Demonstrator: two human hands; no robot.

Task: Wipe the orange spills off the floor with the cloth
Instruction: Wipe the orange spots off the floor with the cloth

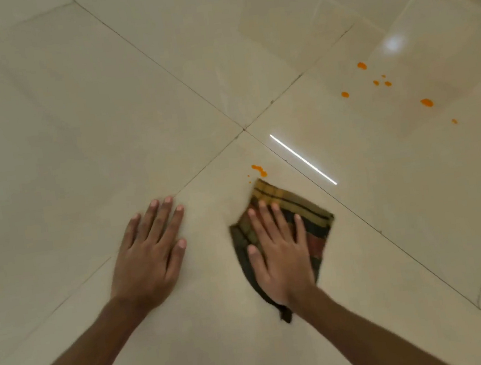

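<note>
Head view: right hand (279, 253) flat, fingers spread, pressing cloth (313, 222); left hand (148, 254) splayed on tiled floor (73, 112). Orange spills (259, 170) just beyond cloth.

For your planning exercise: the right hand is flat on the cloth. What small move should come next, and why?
Probably slide the right hand and the checked cloth forward over the nearest orange spill: it lies just beyond the cloth's far corner, unwiped. The left hand rests flat on the tiled floor.
</note>
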